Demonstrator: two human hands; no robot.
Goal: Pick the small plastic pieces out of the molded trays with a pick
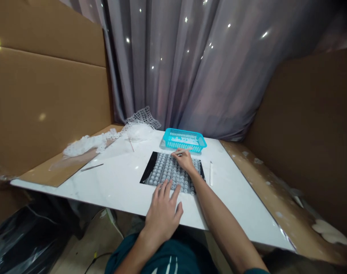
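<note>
A black sheet lies on the white table, covered with rows of small white round pieces like lace flowers. Near its front edge rests my left hand, fingers spread and fingertips touching the sheet. My right hand is over the sheet's far part, its fingers pinched round a slim pale pen-like tool. The tool's tip is close to the far rows; whether it touches them I cannot tell. Beyond the hand stands a turquoise plastic basket with white and light blue bits inside.
A white-handled slim tool lies right of the sheet, tweezers to the left. White lace and netting are heaped at the back left. Cardboard walls flank the white table; a grey curtain hangs behind.
</note>
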